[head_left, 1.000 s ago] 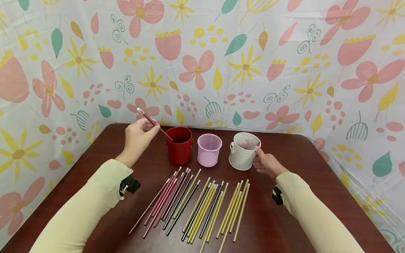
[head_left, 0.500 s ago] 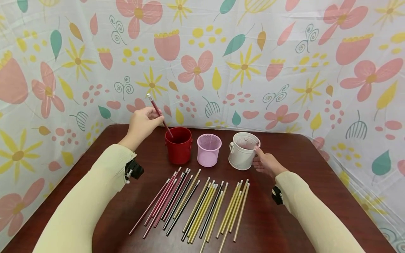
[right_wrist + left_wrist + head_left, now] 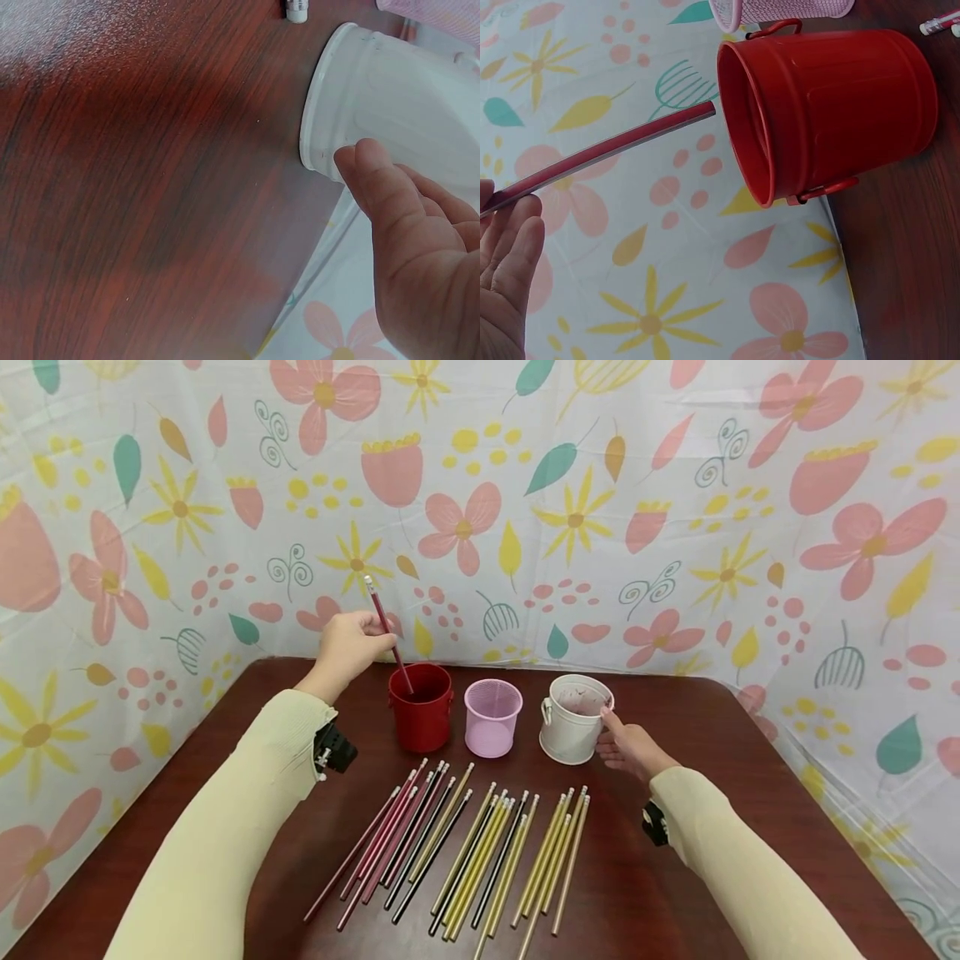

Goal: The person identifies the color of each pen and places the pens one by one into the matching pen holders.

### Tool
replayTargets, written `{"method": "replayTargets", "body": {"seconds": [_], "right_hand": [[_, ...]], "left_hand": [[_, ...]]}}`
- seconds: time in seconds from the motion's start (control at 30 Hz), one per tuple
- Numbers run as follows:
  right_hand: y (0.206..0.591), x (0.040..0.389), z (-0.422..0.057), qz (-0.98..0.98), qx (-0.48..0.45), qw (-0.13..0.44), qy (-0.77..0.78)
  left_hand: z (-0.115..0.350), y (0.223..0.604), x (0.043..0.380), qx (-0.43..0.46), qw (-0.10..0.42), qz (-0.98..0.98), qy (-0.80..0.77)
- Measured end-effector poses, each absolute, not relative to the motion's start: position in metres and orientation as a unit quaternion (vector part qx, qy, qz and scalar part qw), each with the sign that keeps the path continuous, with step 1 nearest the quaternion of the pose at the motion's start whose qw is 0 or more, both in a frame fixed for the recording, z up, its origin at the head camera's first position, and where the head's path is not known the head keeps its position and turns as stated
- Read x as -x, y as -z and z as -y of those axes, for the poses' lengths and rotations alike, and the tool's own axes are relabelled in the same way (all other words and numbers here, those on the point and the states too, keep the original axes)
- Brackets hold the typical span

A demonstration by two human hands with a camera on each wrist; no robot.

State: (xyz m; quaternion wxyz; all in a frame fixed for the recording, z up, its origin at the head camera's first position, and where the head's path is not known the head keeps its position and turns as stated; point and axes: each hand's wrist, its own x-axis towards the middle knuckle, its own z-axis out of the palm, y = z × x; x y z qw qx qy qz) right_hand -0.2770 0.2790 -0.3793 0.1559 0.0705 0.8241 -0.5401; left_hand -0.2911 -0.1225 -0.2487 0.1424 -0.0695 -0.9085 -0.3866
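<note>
My left hand [image 3: 345,650] pinches a dark red pencil [image 3: 379,607] between thumb and fingers, eraser end up. The pencil slants down toward the red bucket [image 3: 422,727], and its lower end overlaps the bucket's mouth in the head view. From the left wrist, that pencil end shows right at the opening, just outside the rim. My right hand [image 3: 633,750] rests against the white bucket [image 3: 567,737], thumb at the rim and fingers fairly straight along its side. In the right wrist view the fingertips lie against the lower wall of the white bucket [image 3: 405,105].
Between the buckets stands a pink mesh cup [image 3: 491,735]. In front of them lie several dark red pencils [image 3: 367,852], black pencils [image 3: 431,860] and gold pencils [image 3: 476,868], eraser ends away from me. A flowered cloth [image 3: 480,560] hangs behind the table [image 3: 660,877].
My left hand has moved right, carrying the pencil over the red bucket's mouth, and the pencil has tipped more upright. The right hand has stayed at the white bucket.
</note>
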Motion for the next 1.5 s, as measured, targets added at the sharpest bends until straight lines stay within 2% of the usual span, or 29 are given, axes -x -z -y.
{"method": "replayTargets", "body": {"seconds": [0.53, 1.17, 1.5], "right_hand": [[0.378, 0.277, -0.279, -0.826, -0.069, 0.153, 0.539], [0.377, 0.277, -0.276, -0.826, -0.079, 0.14, 0.541], [0.379, 0.277, -0.277, -0.829, -0.085, 0.136, 0.537]], "left_hand": [[0.108, 0.249, 0.302, 0.071, 0.143, 0.905, 0.395], [0.099, 0.265, 0.314, 0.09, 0.094, 0.915, 0.381], [0.098, 0.277, 0.317, 0.088, 0.092, 0.916, 0.38]]}}
